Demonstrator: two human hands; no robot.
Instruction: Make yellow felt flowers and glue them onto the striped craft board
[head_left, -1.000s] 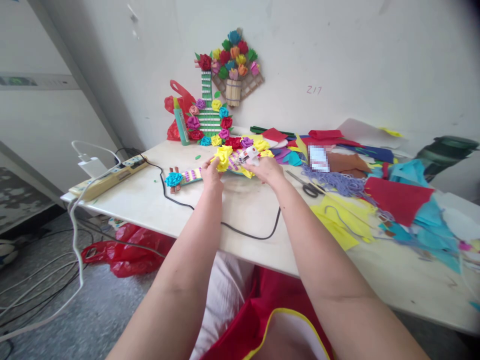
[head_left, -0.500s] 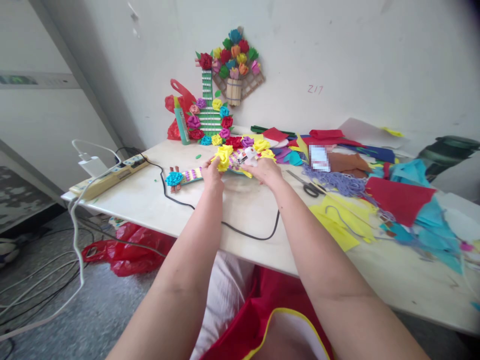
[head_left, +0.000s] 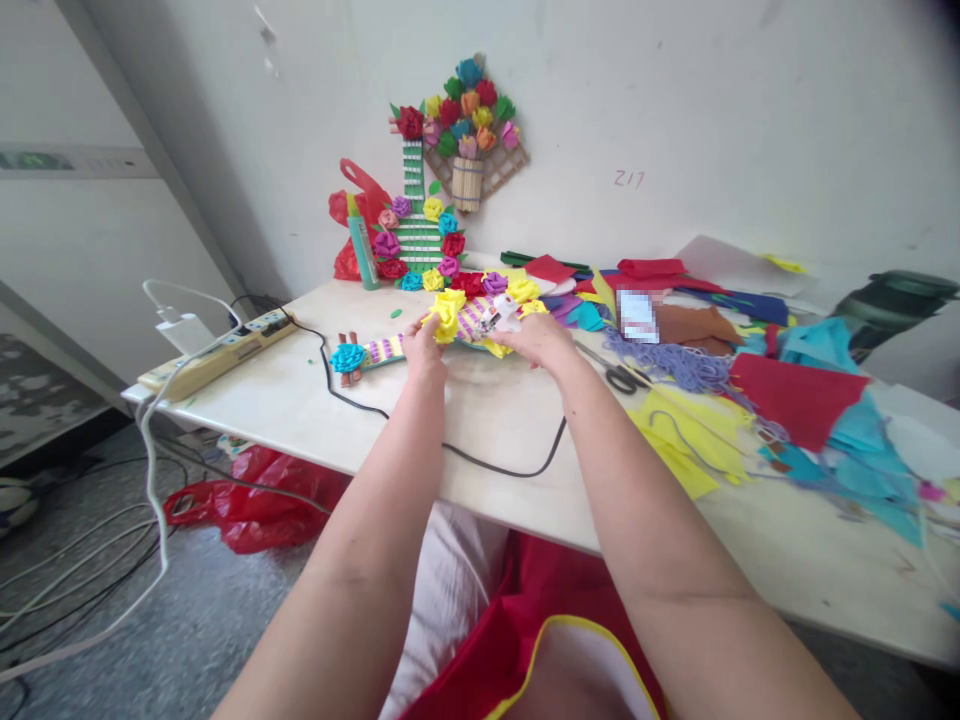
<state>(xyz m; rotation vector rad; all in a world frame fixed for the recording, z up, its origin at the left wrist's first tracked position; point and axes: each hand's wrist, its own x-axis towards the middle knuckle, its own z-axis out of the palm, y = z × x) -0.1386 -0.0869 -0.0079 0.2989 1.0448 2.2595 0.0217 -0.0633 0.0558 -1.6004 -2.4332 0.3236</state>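
Observation:
Lying on the table is a guitar-shaped craft (head_left: 386,349) with yellow and purple stripes, a blue flower at its neck end and yellow, red and purple flowers around its body. My left hand (head_left: 424,350) is closed on a yellow crepe-paper flower (head_left: 448,313) at the near edge of the craft. A small white glue gun (head_left: 504,314), its nozzle pointing left toward that flower, is gripped in my right hand (head_left: 546,342) over the body. A black cord (head_left: 495,471) loops across the table toward my right forearm. My hands partly hide the craft.
Behind stands a green guitar craft (head_left: 420,240) with flowers, beside a glue bottle (head_left: 362,245). Scissors (head_left: 619,377), purple yarn (head_left: 675,362) and coloured paper sheets (head_left: 799,400) lie to the right. A power strip (head_left: 225,352) is at the left edge.
My right hand and the glue gun have shifted slightly right, and the cord's loop has moved a little with them. My left hand stays on the yellow flower.

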